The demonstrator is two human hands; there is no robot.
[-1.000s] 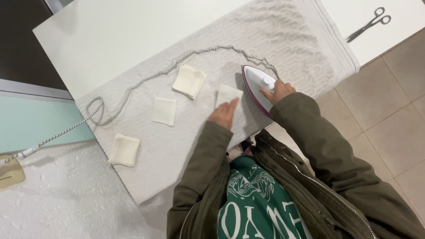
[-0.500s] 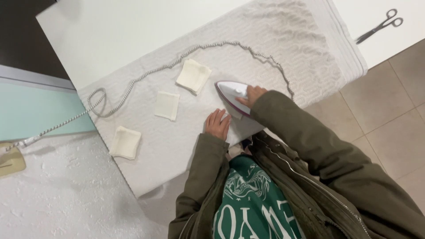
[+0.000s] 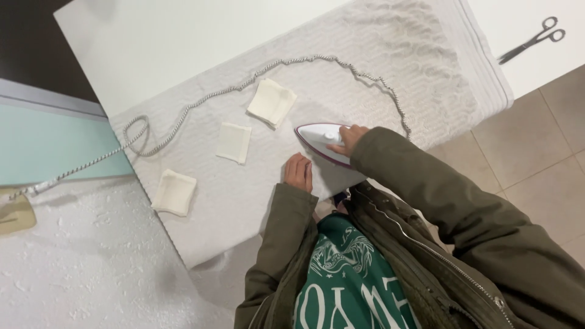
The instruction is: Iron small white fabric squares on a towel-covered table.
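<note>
My right hand (image 3: pixel 345 138) grips the handle of a white iron with a purple rim (image 3: pixel 318 139), which rests flat on a white textured pad (image 3: pixel 378 67) laid over the table. My left hand (image 3: pixel 298 173) lies flat on the pad just left of the iron, fingers together, pressing down; what lies under it and the iron is hidden. Three small cream fabric squares lie on the pad: one (image 3: pixel 271 102) above the iron, one (image 3: pixel 234 142) to its left, one (image 3: pixel 175 192) near the pad's left edge. The iron's braided cord (image 3: pixel 201 100) loops across the pad toward the left.
Black-handled scissors (image 3: pixel 528 41) lie on the white tabletop at the upper right. A pale teal surface (image 3: pixel 49 146) borders the left side, with a beige object (image 3: pixel 13 213) below it. Beige floor tiles (image 3: pixel 536 152) show at the right.
My right hand has slid the iron leftward across the pad, over the spot where a fabric square lay. My left hand moved left with it, staying just beside the iron's nose.
</note>
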